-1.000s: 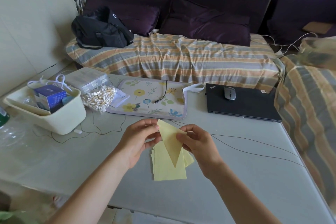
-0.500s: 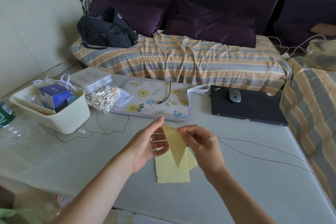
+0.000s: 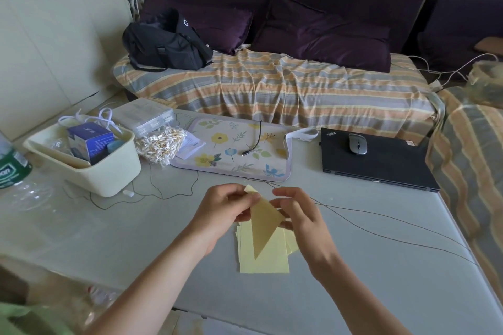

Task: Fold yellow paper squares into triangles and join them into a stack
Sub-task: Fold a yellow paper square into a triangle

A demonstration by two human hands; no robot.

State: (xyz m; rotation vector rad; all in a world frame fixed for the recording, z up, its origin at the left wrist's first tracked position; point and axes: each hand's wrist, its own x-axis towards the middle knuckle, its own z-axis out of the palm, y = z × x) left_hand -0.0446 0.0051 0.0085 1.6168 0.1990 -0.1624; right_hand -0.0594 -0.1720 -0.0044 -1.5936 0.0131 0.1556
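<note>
A dark purple sofa (image 3: pixel 294 0) (draped with a striped cover (image 3: pixel 272 90)) is being shown behind a grey table (image 3: pixel 353 266); white cabinet doors (image 3: pixel 46 35) are being lit softly.

The left hand (image 3: pixel 227 215) and right hand (image 3: pixel 296 215) hold a folded yellow triangle (image 3: pixel 263 221) between them above the desk (image 3: pixel 381 266), long tip pointing down. Each hand pinches one upper corner. Directly below the hands, a stack of yellow paper squares (image 3: pixel 265 258) lies flat. Beyond the right hand rests a closed laptop (image 3: pixel 375 162) carrying a mouse (image 3: pixel 358 143).
</note>
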